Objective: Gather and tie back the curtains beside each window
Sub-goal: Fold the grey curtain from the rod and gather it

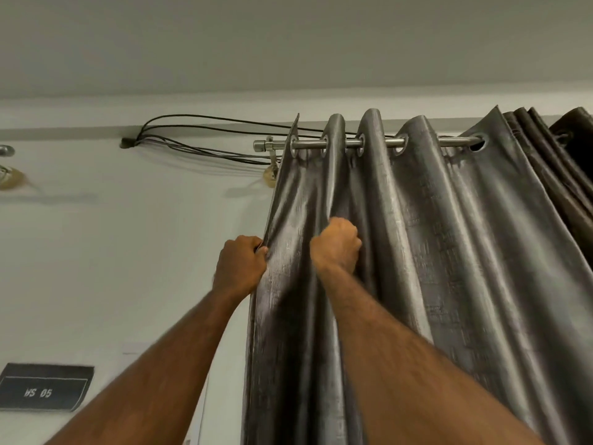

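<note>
Grey satin-sheen eyelet curtain (433, 252) hangs from steel rod (369, 143), right of scene. Left hand (239, 268) pinches its left edge; right hand (337, 247) fists 1 fold beside it. Fabric looks soft, slippery, fairly heavy: bunch pleats low, grip firmly

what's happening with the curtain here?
A person has both hands up on a grey eyelet curtain hanging from a metal rod. The left hand grips the curtain's outer edge next to the wall; the right hand clutches a fold a little further in. The pleats sit bunched toward the rod's left end. No tie-back is visible, so the curtain is not yet tied.
</note>
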Tool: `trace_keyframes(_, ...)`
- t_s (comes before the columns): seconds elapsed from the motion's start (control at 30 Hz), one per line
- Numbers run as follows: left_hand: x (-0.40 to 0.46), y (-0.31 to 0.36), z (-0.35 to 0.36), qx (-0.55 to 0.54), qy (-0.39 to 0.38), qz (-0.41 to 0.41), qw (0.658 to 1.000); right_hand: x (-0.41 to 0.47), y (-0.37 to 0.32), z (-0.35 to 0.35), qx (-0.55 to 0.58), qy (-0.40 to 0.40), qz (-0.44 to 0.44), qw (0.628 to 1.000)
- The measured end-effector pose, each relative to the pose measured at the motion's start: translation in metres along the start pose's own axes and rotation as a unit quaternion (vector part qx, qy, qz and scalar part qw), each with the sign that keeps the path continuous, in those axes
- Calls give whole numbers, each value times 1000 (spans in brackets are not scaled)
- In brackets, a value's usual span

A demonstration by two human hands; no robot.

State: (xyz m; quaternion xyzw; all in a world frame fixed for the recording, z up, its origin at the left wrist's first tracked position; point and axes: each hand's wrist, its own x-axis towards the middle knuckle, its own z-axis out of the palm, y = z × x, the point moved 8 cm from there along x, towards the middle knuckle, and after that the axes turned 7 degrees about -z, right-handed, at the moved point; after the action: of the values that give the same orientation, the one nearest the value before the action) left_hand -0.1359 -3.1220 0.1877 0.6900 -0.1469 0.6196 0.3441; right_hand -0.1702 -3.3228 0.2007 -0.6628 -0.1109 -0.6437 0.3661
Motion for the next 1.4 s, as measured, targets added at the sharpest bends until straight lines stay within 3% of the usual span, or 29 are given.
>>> trace_keyframes(0.17,-1,6,15,-39,-46,46,997,4,-27,47,49,-149,-55,986)
trace_keyframes(0.4,-13,49,69,-91,-98,58,989,21,-6,7,134,-162,-70,975)
trace_keyframes(0.53,-25,69,92,-143,-72,7,987,36,26,-40,-55,-105,-64,991)
trace_keyframes(0.6,-29,103,100,-181,-71,24,981,41,38,-70,-105,-61,-50,991)
trace_keyframes(0.73,-33,197,111,-191,-77,105,973,64,59,-130,-124,37,12,992)
trace_keyframes(0.8,-37,212,117,-185,-89,128,970,69,72,-146,-118,59,34,991)
trace_keyframes(0.9,-36,167,122,-166,-97,123,974,58,72,-120,-98,-9,-30,995)
trace_keyframes(1.0,-36,99,118,-207,-118,19,971,38,41,-59,-43,-106,-134,984)
trace_keyframes(1.1,-40,68,109,-262,-100,-43,959,31,19,-23,-24,-150,-154,976)
trace_keyframes(1.17,-39,69,100,-255,-81,-25,963,32,10,-30,-22,-87,-183,979)
trace_keyframes(1.27,-35,74,95,-184,-47,8,982,37,25,-78,-134,100,-171,971)
trace_keyframes(1.33,-35,73,99,-168,-46,11,985,43,49,-95,-233,104,-104,961)
trace_keyframes(1.4,-36,71,102,-164,-40,8,986,49,70,-104,-226,77,-63,969)
